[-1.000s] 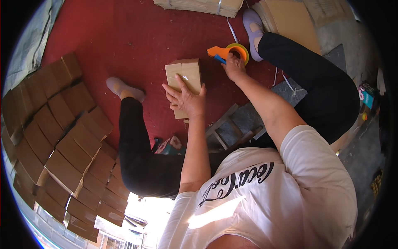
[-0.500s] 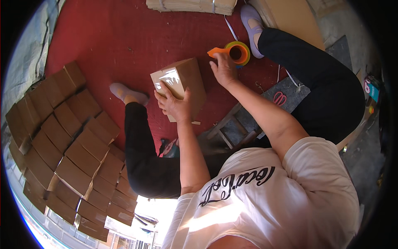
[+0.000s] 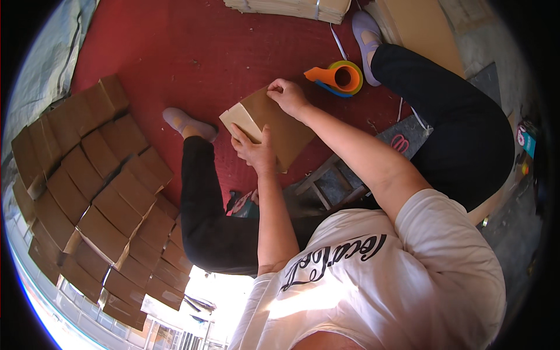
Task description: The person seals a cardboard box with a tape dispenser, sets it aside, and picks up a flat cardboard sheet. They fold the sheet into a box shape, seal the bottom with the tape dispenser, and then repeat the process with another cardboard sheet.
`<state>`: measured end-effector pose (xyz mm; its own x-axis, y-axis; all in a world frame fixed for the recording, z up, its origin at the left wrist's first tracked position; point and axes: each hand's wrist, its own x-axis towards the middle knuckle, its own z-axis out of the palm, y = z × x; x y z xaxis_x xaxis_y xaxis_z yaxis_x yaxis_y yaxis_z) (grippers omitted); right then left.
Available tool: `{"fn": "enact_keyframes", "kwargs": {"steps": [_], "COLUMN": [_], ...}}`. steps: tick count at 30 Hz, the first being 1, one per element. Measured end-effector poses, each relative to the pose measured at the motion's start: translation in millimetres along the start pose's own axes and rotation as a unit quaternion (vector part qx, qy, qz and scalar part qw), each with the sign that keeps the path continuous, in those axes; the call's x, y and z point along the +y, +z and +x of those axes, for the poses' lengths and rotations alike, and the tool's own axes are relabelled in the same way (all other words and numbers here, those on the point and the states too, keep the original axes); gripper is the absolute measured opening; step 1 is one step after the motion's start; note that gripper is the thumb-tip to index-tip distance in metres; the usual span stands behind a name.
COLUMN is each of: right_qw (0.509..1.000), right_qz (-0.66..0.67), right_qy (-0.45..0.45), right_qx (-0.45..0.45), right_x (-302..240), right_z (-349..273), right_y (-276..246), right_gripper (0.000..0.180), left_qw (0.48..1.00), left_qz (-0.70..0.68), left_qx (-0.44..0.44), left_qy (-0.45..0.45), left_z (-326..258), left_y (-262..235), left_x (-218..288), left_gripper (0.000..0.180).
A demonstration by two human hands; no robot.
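Note:
A brown cardboard box (image 3: 287, 135) stands tilted between my hands, its lighter end face turned toward the left. My left hand (image 3: 255, 150) grips its near left side, with the thumb on one face and the fingers spread over the end. At the far upper edge of the box is my right hand (image 3: 288, 97), its fingers curled in a pinch. Whether they hold the box's edge or something thin is hidden. Just beyond that hand, an orange tape dispenser (image 3: 328, 75) with yellow-green and blue parts lies on the red floor covering (image 3: 233, 52).
Many stacked brown boxes (image 3: 111, 204) fill the left side. A strapped bundle of flat cardboard (image 3: 291, 7) lies at the far edge, and cardboard sheets (image 3: 423, 35) at the far right. Pink-handled scissors (image 3: 399, 143) rest on a grey board beside a small wooden frame (image 3: 326, 185).
My right hand has left the tape dispenser and come left to the box's far edge. The box has turned slightly, with my left hand still on it.

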<state>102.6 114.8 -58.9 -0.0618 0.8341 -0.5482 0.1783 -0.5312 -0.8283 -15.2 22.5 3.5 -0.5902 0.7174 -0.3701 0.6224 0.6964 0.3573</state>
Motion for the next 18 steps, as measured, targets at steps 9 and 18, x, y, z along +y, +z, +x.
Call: {"fn": "enact_keyframes", "kwargs": {"steps": [9,18], "right_qw": [0.993,0.991], "right_qz": [-0.022,-0.072], "right_qy": [-0.073,-0.113], "right_qx": [0.088,-0.015], "right_x": [12.1,14.6], "right_z": [2.6,25.1], "right_y": [19.1,10.1], "right_gripper": [0.011,0.009], "left_qw": [1.000,1.000], "left_qz": [0.007,0.000], "left_qx": [0.016,0.018], "left_qy": [-0.005,-0.012], "left_z": [-5.3,-3.3], "left_y": [7.9,10.0], "left_x": [-2.7,-3.3], "left_gripper": [0.098,0.098]}}
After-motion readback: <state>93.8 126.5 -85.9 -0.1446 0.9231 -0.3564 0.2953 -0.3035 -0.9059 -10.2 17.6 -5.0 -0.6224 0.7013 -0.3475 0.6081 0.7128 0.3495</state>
